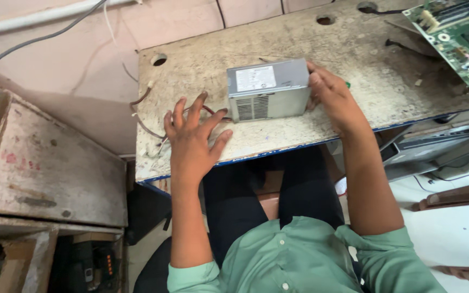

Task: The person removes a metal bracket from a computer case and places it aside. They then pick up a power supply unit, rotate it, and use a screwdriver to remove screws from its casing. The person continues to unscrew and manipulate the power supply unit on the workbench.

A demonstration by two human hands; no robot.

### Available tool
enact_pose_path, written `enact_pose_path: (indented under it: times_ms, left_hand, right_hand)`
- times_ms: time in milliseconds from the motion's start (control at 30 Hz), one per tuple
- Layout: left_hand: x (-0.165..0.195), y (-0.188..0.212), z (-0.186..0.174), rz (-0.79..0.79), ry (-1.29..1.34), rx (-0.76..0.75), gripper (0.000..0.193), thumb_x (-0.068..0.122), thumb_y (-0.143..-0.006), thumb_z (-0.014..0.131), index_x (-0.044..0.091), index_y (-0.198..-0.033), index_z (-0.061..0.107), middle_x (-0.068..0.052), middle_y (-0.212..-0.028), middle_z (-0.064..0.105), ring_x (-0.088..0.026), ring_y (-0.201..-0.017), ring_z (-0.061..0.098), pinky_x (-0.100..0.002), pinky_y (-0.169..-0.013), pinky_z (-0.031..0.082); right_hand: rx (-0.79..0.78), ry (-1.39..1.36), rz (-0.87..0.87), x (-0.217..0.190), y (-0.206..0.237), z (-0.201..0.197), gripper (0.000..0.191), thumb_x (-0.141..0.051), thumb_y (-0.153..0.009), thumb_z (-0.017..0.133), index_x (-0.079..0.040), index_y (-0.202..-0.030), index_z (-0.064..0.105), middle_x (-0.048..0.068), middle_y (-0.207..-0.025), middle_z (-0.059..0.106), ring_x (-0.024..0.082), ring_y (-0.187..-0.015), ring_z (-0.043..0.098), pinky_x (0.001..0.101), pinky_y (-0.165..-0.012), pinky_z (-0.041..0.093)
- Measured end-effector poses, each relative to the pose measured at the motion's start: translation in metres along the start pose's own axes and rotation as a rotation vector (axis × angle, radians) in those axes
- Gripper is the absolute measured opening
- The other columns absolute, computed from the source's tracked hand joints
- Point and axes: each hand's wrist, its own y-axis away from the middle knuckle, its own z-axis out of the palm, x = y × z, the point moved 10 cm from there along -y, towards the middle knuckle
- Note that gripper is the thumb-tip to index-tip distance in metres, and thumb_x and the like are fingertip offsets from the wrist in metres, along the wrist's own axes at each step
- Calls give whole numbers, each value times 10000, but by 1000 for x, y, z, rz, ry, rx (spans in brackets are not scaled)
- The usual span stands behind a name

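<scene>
A boxy grey metal power supply (267, 89) sits near the middle of a worn, pitted workbench (354, 59) whose pale top is drilled with round holes. It has a white label on top and slotted vents on its near face. The right hand (332, 97) presses against the box's right end, fingers curled over the top edge, gripping it. The left hand (192, 138) lies flat just left of the box, fingers spread wide, holding nothing, over reddish-brown wires (145, 116). A green circuit board (462, 38) lies at the bench's far right corner
</scene>
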Motion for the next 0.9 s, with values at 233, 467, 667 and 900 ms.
enact_pose_path:
  times_ms: [233, 467, 667, 900]
  left_hand:
    - [-5, 1, 13, 31, 58, -19, 530, 438, -904, 735, 108, -1316, 679, -125, -1450, 554, -388, -1440, 385, -641, -1214, 155]
    - [-12, 1, 19, -39, 49, -9, 479, 418, -909, 750, 113, -1273, 684, -100, -1231, 670, -317, -1268, 537, -582, -1184, 269]
    - [-10, -2, 18, -6, 63, 0, 454, 407, -912, 756, 121, -1260, 696, -86, -1208, 672, -334, -1231, 539, -558, -1101, 328]
    - [-14, 0, 19, -42, 70, 31, 494, 408, -919, 756, 75, -1274, 671, -99, -1251, 659, -329, -1253, 531, -545, -1091, 342]
  right_hand:
    - [31, 41, -25, 10, -7, 2, 364, -247, -1078, 556, -45, -1380, 550, 51, -1064, 643, 100, -766, 600, 257, -654, 522]
    - [242, 455, -275, -17, 8, -12, 226, -210, -1126, 596, -17, -1223, 662, 90, -1158, 645, 182, -1016, 625, 323, -878, 523]
    - [85, 268, -202, -22, 2, 4, 334, -226, -1119, 523, -15, -1369, 587, 118, -1312, 653, 194, -1212, 609, 326, -1028, 482]
    - [18, 517, -84, -23, 1, 13, 420, -209, -1067, 588, -54, -1458, 588, 144, -1136, 699, 259, -1042, 638, 334, -944, 510]
